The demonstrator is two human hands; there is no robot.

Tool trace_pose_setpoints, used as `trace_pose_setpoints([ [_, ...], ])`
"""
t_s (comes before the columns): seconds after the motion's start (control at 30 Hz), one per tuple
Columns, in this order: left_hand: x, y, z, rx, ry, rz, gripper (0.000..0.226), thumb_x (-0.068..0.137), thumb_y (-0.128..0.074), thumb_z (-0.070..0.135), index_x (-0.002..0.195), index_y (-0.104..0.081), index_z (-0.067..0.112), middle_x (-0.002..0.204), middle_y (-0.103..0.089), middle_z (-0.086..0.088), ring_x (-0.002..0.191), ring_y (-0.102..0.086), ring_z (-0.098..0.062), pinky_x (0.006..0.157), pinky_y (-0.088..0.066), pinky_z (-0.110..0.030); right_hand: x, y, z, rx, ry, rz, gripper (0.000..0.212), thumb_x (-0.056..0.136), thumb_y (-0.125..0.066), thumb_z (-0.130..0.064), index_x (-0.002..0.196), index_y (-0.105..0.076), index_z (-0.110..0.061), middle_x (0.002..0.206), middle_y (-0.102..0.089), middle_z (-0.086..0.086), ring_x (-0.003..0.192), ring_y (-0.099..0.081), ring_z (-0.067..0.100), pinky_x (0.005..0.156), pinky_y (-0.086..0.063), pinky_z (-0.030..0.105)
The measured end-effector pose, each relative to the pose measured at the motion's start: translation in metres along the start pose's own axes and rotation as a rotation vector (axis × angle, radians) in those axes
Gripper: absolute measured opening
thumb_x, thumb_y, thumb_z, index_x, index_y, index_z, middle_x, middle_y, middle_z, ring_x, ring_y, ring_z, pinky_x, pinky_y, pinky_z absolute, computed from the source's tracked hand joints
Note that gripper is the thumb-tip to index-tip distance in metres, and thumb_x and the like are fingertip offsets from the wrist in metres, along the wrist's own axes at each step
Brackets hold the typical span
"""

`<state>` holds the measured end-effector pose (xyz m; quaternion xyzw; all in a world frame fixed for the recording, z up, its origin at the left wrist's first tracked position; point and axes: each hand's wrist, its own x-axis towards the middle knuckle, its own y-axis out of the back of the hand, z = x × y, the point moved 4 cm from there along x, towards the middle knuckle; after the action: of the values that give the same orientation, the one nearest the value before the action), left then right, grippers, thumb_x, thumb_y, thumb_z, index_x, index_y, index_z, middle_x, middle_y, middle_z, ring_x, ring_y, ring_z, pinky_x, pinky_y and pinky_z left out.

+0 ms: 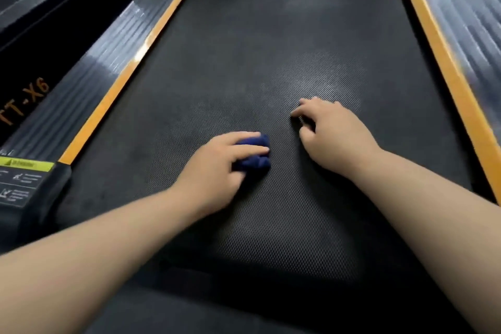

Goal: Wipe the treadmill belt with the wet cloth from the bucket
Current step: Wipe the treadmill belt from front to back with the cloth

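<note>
left grip [217, 164] holding cloth [257, 161] (bunched, blue) on belt [244, 62]; right grip [334, 134] relaxed, empty

The treadmill belt [244, 49] runs ahead from the person, between two edge strips; the left strip [130, 73] has the left side rail [89, 81] outside it, and the right strip [447, 70] has the right side rail [461, 8] outside it; a label [21, 179] sits at the near end of the left rail; the cloth [256, 164] lies bunched on the belt near its middle, under the curled fingers of the left hand [217, 168]; the right hand [333, 135] rests on the belt just right of the cloth, slightly further ahead, apart from it.
</note>
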<state>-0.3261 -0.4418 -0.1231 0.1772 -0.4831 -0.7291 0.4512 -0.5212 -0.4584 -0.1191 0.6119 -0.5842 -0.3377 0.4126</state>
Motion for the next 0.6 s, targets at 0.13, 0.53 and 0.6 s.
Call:
trace_pose_setpoints([
  [0.13,0.059,0.005,-0.023,0.108,0.065,0.028,0.047,0.080,-0.057,0.001,0.118,-0.067,0.027,0.129,-0.057,0.007,0.121,-0.052,-0.015,0.103,-0.036,-0.023,0.001,0.015,0.020,-0.013,-0.011,0.019,0.037,0.089,-0.046,-0.015,0.123,-0.060,-0.022,0.136,-0.054,0.001,0.139,-0.032,0.017,0.117,-0.013,0.037],
  [0.53,0.042,-0.016,0.024,0.072,0.006,-0.042,0.053,0.076,-0.058,-0.002,0.117,-0.067,0.029,0.130,-0.056,0.009,0.120,-0.052,-0.014,0.102,-0.034,-0.020,-0.001,0.024,0.045,-0.027,-0.004,0.017,0.038,0.089,-0.048,-0.019,0.125,-0.057,-0.024,0.138,-0.053,0.002,0.137,-0.035,0.021,0.117,-0.016,0.039],
  [0.6,0.082,-0.018,0.013,0.119,0.118,0.020,0.048,0.081,-0.056,0.000,0.120,-0.065,0.027,0.133,-0.054,0.006,0.123,-0.049,-0.016,0.100,-0.029,-0.015,-0.002,0.029,0.048,-0.030,-0.026,0.030,0.040,0.089,-0.048,-0.020,0.128,-0.055,-0.023,0.137,-0.053,0.005,0.138,-0.035,0.020,0.116,-0.019,0.037],
])
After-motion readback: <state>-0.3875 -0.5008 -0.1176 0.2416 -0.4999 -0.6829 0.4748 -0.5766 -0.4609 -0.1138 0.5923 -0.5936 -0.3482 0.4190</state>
